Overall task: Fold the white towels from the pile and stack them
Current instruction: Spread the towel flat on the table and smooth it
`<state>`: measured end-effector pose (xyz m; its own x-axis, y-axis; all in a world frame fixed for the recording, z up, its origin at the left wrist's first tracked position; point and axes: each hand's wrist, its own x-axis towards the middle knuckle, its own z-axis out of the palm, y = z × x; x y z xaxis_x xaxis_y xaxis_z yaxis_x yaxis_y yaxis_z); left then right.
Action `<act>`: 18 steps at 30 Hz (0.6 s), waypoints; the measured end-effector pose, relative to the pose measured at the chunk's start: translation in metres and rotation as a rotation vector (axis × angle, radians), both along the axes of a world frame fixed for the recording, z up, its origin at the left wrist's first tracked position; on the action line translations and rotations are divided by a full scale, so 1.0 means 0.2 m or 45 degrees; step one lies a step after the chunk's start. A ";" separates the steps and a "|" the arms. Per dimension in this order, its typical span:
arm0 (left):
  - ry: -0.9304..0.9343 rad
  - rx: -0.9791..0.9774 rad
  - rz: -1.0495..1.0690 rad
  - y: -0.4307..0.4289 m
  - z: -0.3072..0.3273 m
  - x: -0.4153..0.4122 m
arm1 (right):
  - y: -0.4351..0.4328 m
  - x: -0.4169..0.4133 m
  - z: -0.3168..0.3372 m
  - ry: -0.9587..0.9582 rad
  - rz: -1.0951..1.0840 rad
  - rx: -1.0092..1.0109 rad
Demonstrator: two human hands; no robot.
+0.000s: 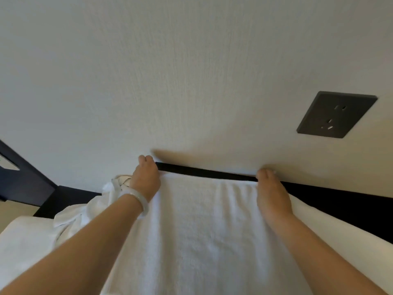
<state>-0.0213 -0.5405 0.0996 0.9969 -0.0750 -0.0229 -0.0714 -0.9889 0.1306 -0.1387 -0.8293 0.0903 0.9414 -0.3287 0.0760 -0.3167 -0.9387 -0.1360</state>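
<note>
**A:** Where was the towel [191, 226], and how was it held?

**B:** It stretched between the two forearms. Its far edge was drawn straight just in front of the dark ledge [204, 173] at the foot of the wall [191, 71]. The left hand [146, 180], a bracelet [138, 201] at its wrist, gripped the far-left corner with its fingers curled over the edge. The right hand [271, 194] gripped the far-right corner in the same way.

**A:** What could have gone wrong from there?

**B:** An uneven pull would probably have skewed the edge and made the fold crooked. A slack pinch might have let a corner drop. The left corner was just beside a crumpled cloth [85, 209], which might have been dragged into the fold.

**A:** What could not be made out?

**B:** The fingertips curled away from the camera, so the amount of towel each one pinched could not be told. The towel's near edge was cut off at the bottom of the view. Whether the towel rested on a surface or hung free was unclear. Whether the cloth belonged to the pile was also unclear, and no stack was in view. A socket [336, 114] sat on the wall, well apart.
</note>
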 end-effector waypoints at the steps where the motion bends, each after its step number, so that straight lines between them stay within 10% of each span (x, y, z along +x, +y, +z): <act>1: -0.126 0.129 -0.057 -0.04 0.00 -0.06 | 0.05 -0.03 -0.01 -0.079 0.084 -0.022; 6: -0.180 -0.055 -0.665 -0.25 -0.15 -0.56 | 0.25 -0.24 -0.16 -0.057 0.665 -0.066; 12: 0.078 0.098 -0.577 -0.27 -0.22 -0.52 | 0.12 -0.02 -0.13 0.245 0.419 0.113; 18: 0.111 0.080 -0.494 -0.45 -0.18 -0.73 | -0.14 -0.29 -0.01 -0.001 0.158 0.200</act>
